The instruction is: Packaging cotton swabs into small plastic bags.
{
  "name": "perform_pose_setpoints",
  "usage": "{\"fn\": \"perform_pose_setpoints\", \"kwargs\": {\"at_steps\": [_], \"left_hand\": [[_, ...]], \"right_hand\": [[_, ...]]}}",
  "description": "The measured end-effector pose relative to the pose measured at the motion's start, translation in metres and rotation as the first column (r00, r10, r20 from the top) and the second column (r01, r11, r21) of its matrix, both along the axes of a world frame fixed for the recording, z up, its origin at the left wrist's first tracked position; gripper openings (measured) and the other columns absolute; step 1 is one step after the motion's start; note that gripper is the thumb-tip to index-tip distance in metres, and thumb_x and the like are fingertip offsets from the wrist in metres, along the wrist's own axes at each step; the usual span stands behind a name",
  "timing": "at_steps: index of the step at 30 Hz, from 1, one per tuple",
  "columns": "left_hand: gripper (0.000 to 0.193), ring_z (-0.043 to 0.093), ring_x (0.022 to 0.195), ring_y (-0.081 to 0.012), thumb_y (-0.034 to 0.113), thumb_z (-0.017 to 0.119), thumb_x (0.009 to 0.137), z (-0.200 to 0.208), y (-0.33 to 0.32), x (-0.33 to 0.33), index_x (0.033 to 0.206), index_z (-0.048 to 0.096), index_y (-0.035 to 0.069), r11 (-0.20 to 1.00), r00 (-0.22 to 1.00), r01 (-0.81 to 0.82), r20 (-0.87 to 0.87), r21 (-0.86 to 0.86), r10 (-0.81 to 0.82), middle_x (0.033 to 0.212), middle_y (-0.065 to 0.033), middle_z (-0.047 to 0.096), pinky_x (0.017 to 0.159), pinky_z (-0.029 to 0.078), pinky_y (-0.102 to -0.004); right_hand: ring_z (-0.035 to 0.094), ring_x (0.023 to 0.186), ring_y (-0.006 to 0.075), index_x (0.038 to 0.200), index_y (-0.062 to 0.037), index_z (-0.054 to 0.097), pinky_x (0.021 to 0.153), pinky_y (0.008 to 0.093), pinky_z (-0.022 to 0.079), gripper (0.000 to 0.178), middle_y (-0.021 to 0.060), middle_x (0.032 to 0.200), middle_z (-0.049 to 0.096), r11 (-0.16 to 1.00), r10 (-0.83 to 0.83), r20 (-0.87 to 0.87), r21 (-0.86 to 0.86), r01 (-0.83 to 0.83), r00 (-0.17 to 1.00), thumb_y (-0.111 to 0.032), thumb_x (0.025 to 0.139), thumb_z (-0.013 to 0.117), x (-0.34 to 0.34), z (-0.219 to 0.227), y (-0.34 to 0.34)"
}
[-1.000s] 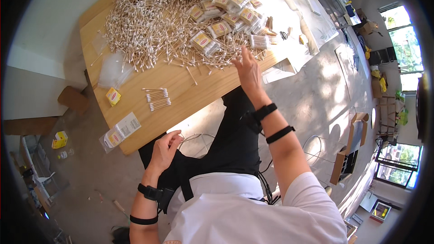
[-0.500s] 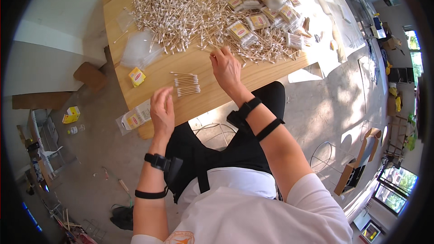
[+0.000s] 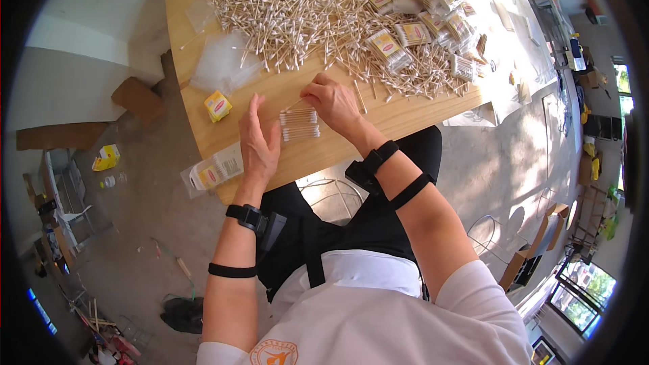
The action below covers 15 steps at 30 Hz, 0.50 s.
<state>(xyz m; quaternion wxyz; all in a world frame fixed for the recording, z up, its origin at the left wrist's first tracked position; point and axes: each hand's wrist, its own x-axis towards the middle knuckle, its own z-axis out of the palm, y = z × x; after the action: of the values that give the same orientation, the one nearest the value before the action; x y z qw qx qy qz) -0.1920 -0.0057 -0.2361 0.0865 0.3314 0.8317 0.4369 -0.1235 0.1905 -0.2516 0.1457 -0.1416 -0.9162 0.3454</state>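
Observation:
A neat row of cotton swabs [image 3: 299, 128] lies side by side on the wooden table [image 3: 199, 122]. At its far end, my right hand [image 3: 335, 105] pinches a cotton swab [image 3: 292, 104] between thumb and fingertips, just above the row. My left hand [image 3: 259, 142] is open on the row's left side, fingers stretched and thumb apart, holding nothing. Beyond both hands spreads a large heap of loose cotton swabs [image 3: 291, 17]. Left of my left hand sit small yellow cards [image 3: 218, 105]. A clear bag with swabs and a yellow card [image 3: 220, 169] lies by the near left edge.
Filled swab packs [image 3: 389, 47] are piled on the heap's right side. Flat clear bags [image 3: 226, 64] rest at the table's left. Brown cardboard [image 3: 137, 99] and a yellow package [image 3: 106, 157] are on the floor at left; an open carton [image 3: 534, 247] stands at right.
My right hand has come back from the heap's edge to the row with a swab. My left hand has shifted toward the row, and the whole view has moved slightly.

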Motion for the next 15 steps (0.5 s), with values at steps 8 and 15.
{"fn": "perform_pose_setpoints", "kwargs": {"at_steps": [8, 15], "left_hand": [[0.105, 0.035, 0.14, -0.0368, 0.015, 0.081, 0.076, 0.005, -0.003, 0.005, 0.157, 0.015, 0.005, 0.98, 0.975, 0.152, -0.141, -0.128, -0.17, 0.152, -0.0169, 0.041, 0.118, 0.025, -0.0483], [0.079, 0.04, 0.134, -0.0391, 0.015, 0.073, 0.085, -0.014, -0.012, 0.024, 0.151, 0.032, 0.001, 0.989, 0.961, -0.045, -0.277, -0.142, 0.004, 0.146, -0.0173, 0.044, 0.114, 0.029, -0.0508]], "right_hand": [[0.066, 0.081, 0.0297, 0.099, -0.009, 0.073, 0.071, 0.0381, 0.053, 0.012, 0.0092, 0.099, 0.066, 0.928, -0.344, -0.147, -0.204, 0.312, 0.927, -0.009, 0.087, 0.069, 0.04, 0.006, -0.019], [0.065, 0.079, 0.0298, 0.097, -0.0067, 0.071, 0.071, 0.0385, 0.052, 0.011, 0.0104, 0.098, 0.065, 0.952, -0.299, -0.16, -0.121, 0.282, 0.941, -0.007, 0.087, 0.069, 0.041, -0.001, -0.023]]}}
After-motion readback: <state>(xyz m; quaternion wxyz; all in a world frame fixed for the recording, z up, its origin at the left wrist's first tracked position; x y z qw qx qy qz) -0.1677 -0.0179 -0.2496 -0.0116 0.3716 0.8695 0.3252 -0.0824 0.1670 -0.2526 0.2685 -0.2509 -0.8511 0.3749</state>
